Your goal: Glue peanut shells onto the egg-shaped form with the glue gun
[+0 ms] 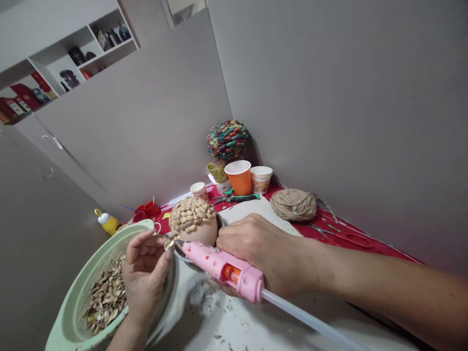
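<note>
Between the thumb and fingers of my left hand (144,273) is a peanut shell half (171,242), its hollow side showing. My right hand (256,243) is wrapped round a pink hot glue gun (223,268), with a long clear glue stick (300,312) coming out of its back. The gun's nozzle meets the shell or lies very close to it. Just behind sits a pale ball (199,235), its upper part covered with rows of peanut shells (192,213), resting in a bowl mostly hidden by my hands and the gun.
Left stands a green colander (69,312) of loose shells. Behind are an orange cup (239,179), paper cups (261,179), pliers (237,198) and a colourful ball (228,140). Twine (294,204) and scissors (343,234) lie right. Crumbs dot the white board (197,321).
</note>
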The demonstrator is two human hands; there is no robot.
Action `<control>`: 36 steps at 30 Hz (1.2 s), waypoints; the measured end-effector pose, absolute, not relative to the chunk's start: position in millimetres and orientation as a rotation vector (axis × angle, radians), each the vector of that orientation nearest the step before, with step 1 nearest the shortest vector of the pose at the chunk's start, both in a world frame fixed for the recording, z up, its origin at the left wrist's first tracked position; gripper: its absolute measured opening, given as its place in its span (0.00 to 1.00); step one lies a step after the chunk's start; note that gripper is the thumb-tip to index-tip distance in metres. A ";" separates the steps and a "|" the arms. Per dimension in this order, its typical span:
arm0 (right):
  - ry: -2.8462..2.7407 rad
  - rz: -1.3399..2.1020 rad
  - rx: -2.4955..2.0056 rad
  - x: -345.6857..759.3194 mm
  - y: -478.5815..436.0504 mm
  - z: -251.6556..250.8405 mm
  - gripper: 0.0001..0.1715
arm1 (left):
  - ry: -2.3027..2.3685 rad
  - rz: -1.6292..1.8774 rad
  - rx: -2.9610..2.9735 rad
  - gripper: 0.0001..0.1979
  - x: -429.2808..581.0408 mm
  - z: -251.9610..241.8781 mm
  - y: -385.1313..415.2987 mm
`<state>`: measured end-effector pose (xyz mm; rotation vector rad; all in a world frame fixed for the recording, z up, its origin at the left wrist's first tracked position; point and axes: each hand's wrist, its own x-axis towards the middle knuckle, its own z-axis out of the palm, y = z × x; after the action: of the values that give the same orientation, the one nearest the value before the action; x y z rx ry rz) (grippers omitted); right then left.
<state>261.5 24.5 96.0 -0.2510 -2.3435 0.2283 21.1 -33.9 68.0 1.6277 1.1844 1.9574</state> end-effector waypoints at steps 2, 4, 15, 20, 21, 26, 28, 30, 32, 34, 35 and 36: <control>-2.340 0.291 -0.239 262.0 24.8 97.6 0.16 | 1.188 1.963 1.621 0.21 21.4 68.2 -33.9; -2.351 0.321 -0.236 262.2 25.1 98.1 0.15 | 1.190 1.965 1.622 0.21 21.9 68.8 -34.1; -2.334 0.288 -0.236 257.9 25.6 91.6 0.15 | 1.236 1.960 1.613 0.19 24.5 69.1 -32.2; -2.381 0.242 -0.255 256.2 27.2 88.7 0.15 | 1.311 1.961 1.626 0.19 26.1 68.5 -33.2; -2.374 0.237 -0.253 255.8 27.6 88.2 0.15 | 1.322 1.962 1.629 0.19 26.1 68.2 -33.2; -2.309 0.209 -0.221 254.4 28.8 87.1 0.16 | 1.322 1.948 1.637 0.18 25.9 66.8 -32.8; -2.318 0.187 -0.223 254.2 29.1 87.5 0.15 | 1.327 1.946 1.643 0.18 25.8 66.2 -32.9; -2.329 0.161 -0.230 254.1 29.2 87.7 0.15 | 1.329 1.955 1.643 0.18 25.7 65.6 -33.1; -2.336 0.131 -0.227 254.0 29.1 87.6 0.14 | 1.321 1.967 1.642 0.18 25.9 65.4 -33.6; -2.343 0.113 -0.230 254.2 28.9 87.3 0.12 | 1.318 1.975 1.644 0.18 26.2 65.7 -34.3; -2.347 0.111 -0.235 254.3 28.7 87.3 0.12 | 1.322 1.978 1.645 0.18 26.4 66.2 -34.6; -2.352 0.112 -0.243 254.5 28.6 87.3 0.11 | 1.327 1.981 1.643 0.18 26.6 66.6 -35.0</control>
<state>254.5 28.6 87.3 -0.2427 -2.3522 0.1117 26.6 -35.0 66.6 1.6430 1.3273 1.9811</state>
